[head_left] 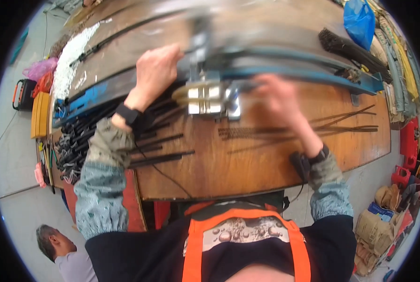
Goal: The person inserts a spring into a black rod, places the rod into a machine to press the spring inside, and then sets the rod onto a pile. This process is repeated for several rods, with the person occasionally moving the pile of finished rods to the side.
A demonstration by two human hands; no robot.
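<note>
My left hand (157,70) is closed in a fist to the left of a metal device (210,99). Whatever its fingers may hold, beside the dark blurred upright part, is hidden. The device, with shiny blocks and a yellowish ring, sits on a long blue metal rail (294,71). To its right is my right hand (278,96), smeared by motion, its fingertips close to a blurred bluish part of the device. Whether they grip it does not show. Several long, thin spring-like rods (252,134) lie on the wooden tabletop (182,179) below the right hand.
Many black tubes (78,141) are heaped at the table's left, some reaching toward the middle. A bundle of dark rods (346,44) and a blue plastic bag (359,21) are at the far right. Another person (59,249) is at the lower left. A black cable (165,176) crosses the tabletop.
</note>
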